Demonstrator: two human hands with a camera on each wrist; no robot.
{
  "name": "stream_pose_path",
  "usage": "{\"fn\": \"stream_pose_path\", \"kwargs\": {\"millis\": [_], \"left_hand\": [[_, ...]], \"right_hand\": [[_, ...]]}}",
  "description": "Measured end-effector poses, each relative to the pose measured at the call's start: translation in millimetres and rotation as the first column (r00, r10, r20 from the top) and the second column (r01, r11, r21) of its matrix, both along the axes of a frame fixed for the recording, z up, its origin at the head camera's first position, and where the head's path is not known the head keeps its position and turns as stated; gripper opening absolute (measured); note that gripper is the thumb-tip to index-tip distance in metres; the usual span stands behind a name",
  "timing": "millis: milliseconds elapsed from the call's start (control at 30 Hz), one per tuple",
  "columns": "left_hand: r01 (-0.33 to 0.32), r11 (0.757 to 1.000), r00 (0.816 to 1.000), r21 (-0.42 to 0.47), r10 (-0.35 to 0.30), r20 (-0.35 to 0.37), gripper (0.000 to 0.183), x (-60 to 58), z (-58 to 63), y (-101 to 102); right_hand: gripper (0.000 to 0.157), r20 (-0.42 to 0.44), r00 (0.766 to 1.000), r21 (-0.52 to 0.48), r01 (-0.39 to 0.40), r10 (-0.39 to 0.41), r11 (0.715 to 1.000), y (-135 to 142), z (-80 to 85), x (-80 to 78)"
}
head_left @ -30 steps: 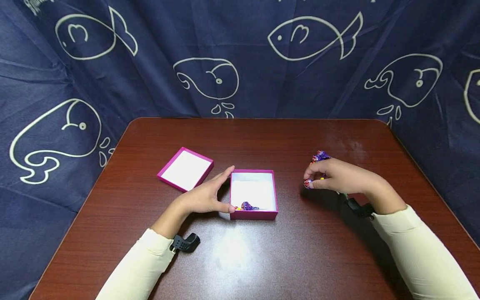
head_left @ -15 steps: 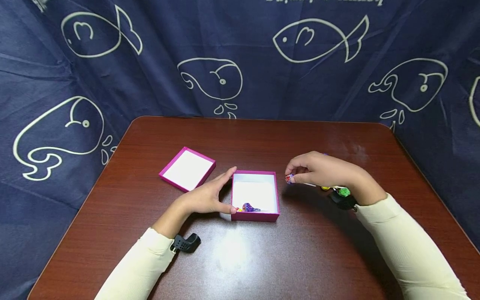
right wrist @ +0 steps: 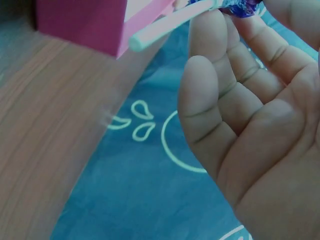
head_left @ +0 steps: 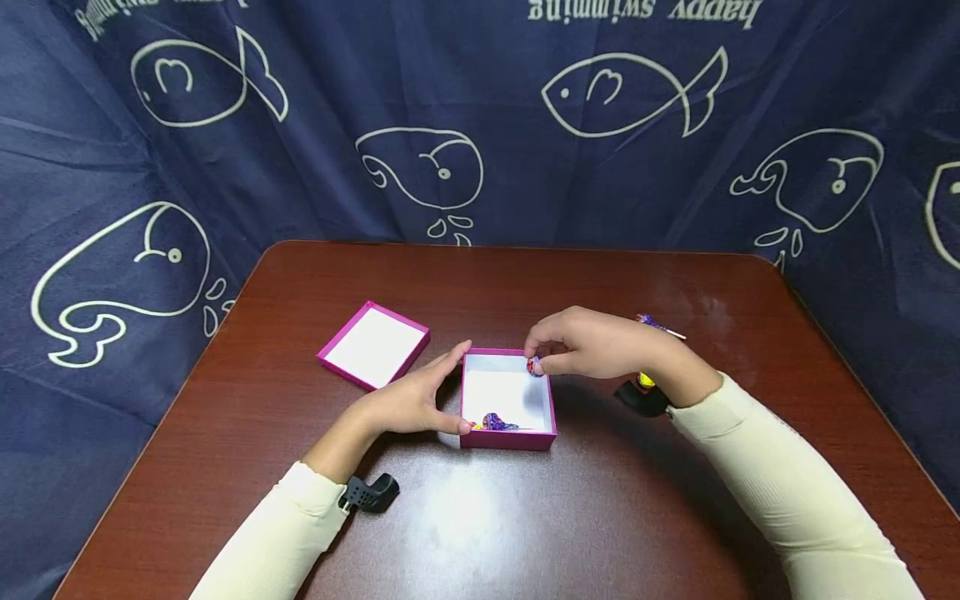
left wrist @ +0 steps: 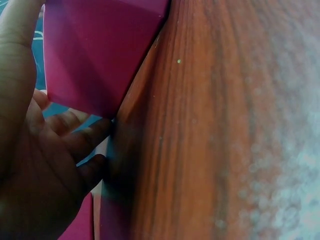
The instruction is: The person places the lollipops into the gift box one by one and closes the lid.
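My left hand (head_left: pixel 408 408) grips the left side of a pink box (head_left: pixel 508 439) with a white inside, the thumb at its near corner and a finger at its far corner. Inside, along the near wall, lie a purple-wrapped lollipop (head_left: pixel 495 422) and a red-and-yellow wrapped piece beside it, partly behind the thumb. My right hand (head_left: pixel 592 343) pinches another lollipop (head_left: pixel 534 367) by its wrapped head, over the box's far right corner. In the right wrist view its pale stick (right wrist: pixel 170 25) points toward the pink box wall (right wrist: pixel 82 25).
The box's lid (head_left: pixel 375 345) lies inside up on the table (head_left: pixel 480 292), behind the left hand. Beyond the right forearm rests a purple lollipop (head_left: pixel 651 321), and a yellow-wrapped one (head_left: pixel 646 381) shows beneath the wrist. A dark blue curtain (head_left: pixel 315 192) hangs behind.
My right hand has moved left from the lollipops on the table's right side to over the box, carrying one lollipop. My left hand has stayed at the box.
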State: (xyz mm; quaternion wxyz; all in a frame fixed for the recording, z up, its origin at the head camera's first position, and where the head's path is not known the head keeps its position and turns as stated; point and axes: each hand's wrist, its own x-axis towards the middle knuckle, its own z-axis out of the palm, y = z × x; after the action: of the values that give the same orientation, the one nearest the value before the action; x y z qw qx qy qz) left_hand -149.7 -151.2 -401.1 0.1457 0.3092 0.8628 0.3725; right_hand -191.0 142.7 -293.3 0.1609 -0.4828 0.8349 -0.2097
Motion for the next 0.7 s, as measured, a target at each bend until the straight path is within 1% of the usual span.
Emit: {"fn": "stream_pose_path", "kwargs": {"millis": [167, 300, 433, 567, 700], "left_hand": [[-0.012, 1.0, 1.0, 0.014, 0.012, -0.001, 0.116, 0.0, -1.8, -0.8], [-0.011, 1.0, 1.0, 0.013, 0.011, 0.006, 0.115, 0.7, -1.1, -1.3], [-0.009, 1.0, 1.0, 0.009, 0.009, 0.016, 0.115, 0.6, -0.9, -1.3], [-0.004, 1.0, 1.0, 0.012, 0.004, 0.018, 0.116, 0.6, -1.0, -1.5], [-0.004, 1.0, 1.0, 0.014, 0.004, 0.02, 0.116, 0.7, -1.1, -1.3]], "right_hand": [[0.009, -0.009, 0.999, -0.023, -0.048, 0.047, 0.999, -16.7, -2.7, 0.4], [0.008, -0.018, 0.999, -0.016, -0.051, 0.051, 0.999, -28.8, -7.2, 0.0], [0.005, -0.042, 0.998, -0.012, -0.049, 0.048, 0.999, -38.9, -13.7, -0.3], [0.003, -0.068, 0.995, -0.02, -0.079, 0.078, 0.997, -49.7, -21.5, 1.4], [0.003, -0.072, 0.992, -0.022, -0.105, 0.103, 0.994, -58.1, -29.8, 2.9]]}}
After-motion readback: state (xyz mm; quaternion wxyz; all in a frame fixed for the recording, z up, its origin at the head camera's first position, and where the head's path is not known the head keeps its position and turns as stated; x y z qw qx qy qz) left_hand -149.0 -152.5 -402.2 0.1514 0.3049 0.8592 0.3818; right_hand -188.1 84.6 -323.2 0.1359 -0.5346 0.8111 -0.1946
